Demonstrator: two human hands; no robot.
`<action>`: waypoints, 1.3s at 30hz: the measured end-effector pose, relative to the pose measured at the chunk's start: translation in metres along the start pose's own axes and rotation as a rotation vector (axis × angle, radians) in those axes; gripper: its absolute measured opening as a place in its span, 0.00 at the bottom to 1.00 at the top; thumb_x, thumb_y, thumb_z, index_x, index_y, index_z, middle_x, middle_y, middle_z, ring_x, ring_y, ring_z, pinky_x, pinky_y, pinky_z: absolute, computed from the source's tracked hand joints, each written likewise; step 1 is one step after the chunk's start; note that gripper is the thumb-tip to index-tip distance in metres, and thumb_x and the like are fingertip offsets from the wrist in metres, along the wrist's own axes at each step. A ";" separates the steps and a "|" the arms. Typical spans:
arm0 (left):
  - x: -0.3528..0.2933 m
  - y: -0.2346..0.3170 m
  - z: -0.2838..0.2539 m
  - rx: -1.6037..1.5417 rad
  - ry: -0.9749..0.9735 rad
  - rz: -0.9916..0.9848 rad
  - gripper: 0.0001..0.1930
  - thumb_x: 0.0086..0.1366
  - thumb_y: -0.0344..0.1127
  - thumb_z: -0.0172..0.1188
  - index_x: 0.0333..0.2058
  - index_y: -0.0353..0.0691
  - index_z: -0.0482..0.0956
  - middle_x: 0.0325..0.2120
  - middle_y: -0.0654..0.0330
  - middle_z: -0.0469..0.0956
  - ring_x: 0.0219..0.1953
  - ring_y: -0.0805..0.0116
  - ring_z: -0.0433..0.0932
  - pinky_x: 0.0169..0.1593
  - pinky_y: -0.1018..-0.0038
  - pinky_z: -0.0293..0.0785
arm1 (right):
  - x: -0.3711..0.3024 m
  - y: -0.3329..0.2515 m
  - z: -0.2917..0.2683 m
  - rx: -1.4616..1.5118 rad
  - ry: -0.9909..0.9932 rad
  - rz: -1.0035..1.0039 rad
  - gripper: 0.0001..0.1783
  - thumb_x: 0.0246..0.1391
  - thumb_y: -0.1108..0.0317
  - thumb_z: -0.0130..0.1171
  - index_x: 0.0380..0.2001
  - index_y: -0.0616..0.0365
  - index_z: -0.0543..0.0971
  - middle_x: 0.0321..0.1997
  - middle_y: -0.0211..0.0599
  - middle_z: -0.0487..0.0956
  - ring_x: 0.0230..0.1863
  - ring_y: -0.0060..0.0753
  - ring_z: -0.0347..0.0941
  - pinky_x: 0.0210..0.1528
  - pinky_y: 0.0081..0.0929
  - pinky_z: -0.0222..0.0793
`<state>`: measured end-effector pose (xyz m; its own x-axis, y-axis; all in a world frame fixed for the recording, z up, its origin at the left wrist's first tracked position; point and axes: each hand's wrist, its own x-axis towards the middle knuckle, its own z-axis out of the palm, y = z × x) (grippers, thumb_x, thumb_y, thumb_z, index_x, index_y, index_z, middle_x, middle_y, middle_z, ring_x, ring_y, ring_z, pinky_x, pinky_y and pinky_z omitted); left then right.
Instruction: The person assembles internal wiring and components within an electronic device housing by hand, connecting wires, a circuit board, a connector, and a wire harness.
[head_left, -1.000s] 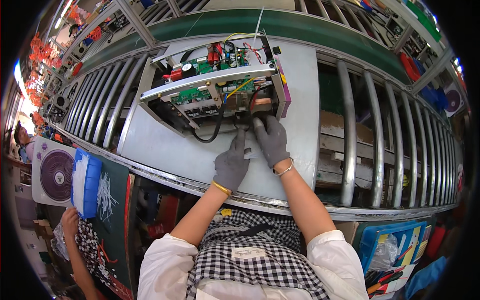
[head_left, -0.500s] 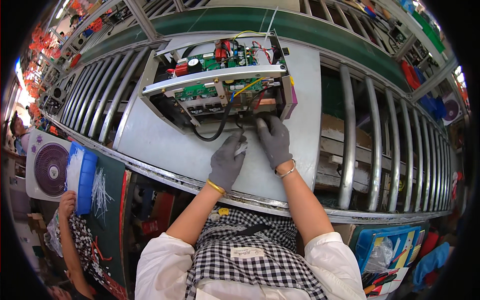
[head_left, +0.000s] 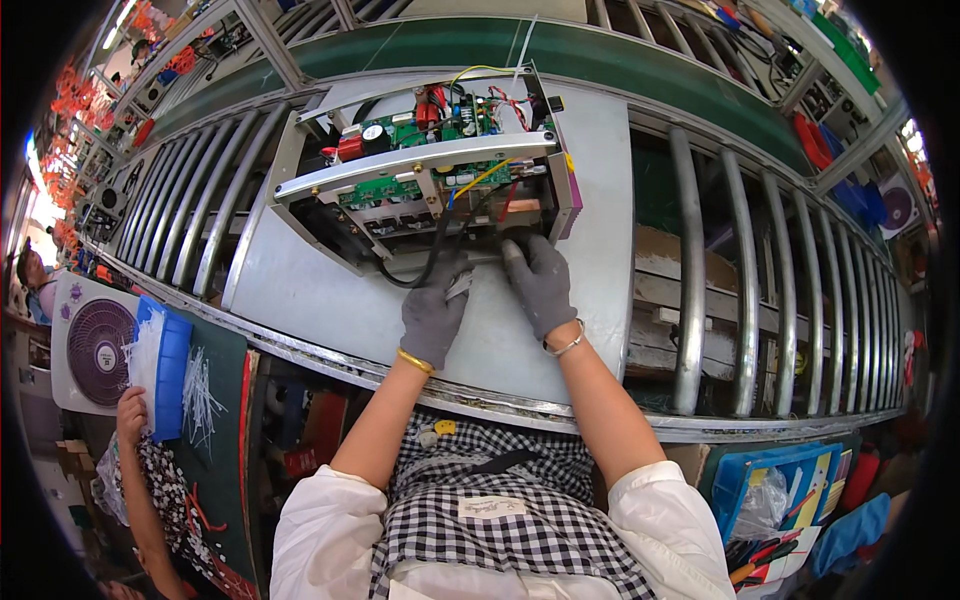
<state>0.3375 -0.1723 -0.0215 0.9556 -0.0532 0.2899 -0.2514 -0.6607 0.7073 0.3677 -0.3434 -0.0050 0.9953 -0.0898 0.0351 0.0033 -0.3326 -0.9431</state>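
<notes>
An open metal-framed electronic unit (head_left: 415,165), with green circuit boards and loose wires, sits on a grey metal plate (head_left: 330,310). A thick black cable (head_left: 437,240) loops out of its front. My left hand (head_left: 436,315), in a grey glove, is closed beside this loop, its fingertips pinching a thin black wire that comes from inside the unit. My right hand (head_left: 541,285), gloved too, reaches to the lower right front edge of the unit. Its fingers are bent, and their tips are hidden under the frame, so what they hold does not show.
Roller conveyors (head_left: 690,270) run to the right and left (head_left: 215,190) of the plate. At lower left, another person's hand (head_left: 133,415) touches a blue bin (head_left: 172,370) of white cable ties, near a purple-white fan (head_left: 95,345). A blue tray (head_left: 770,490) with tools stands at lower right.
My left hand has moved left, toward the thick cable loop, drawing the thin wire along. My right hand has shifted slightly left. The unit appears slightly further left in view.
</notes>
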 end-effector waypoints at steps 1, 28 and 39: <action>0.000 0.000 0.002 -0.001 0.021 -0.035 0.15 0.57 0.27 0.57 0.45 0.44 0.80 0.46 0.52 0.79 0.46 0.51 0.80 0.46 0.66 0.76 | 0.001 0.003 0.001 -0.001 0.020 -0.037 0.14 0.59 0.59 0.58 0.37 0.60 0.80 0.25 0.44 0.79 0.26 0.41 0.76 0.31 0.35 0.70; -0.002 -0.002 0.007 0.027 0.004 0.047 0.16 0.54 0.26 0.58 0.43 0.46 0.80 0.47 0.57 0.79 0.47 0.53 0.79 0.46 0.66 0.76 | 0.000 0.005 0.002 0.016 -0.007 -0.082 0.13 0.59 0.61 0.57 0.39 0.59 0.80 0.27 0.44 0.80 0.27 0.42 0.76 0.33 0.34 0.70; -0.001 -0.003 0.008 0.037 0.021 0.060 0.15 0.55 0.27 0.58 0.43 0.46 0.80 0.46 0.57 0.79 0.47 0.54 0.79 0.47 0.66 0.76 | 0.000 0.003 0.001 0.029 -0.012 -0.081 0.13 0.60 0.61 0.57 0.40 0.59 0.80 0.29 0.45 0.81 0.29 0.42 0.77 0.34 0.34 0.71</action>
<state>0.3385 -0.1762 -0.0296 0.9352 -0.0782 0.3453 -0.3023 -0.6839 0.6640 0.3677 -0.3429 -0.0080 0.9928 -0.0522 0.1075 0.0862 -0.3109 -0.9465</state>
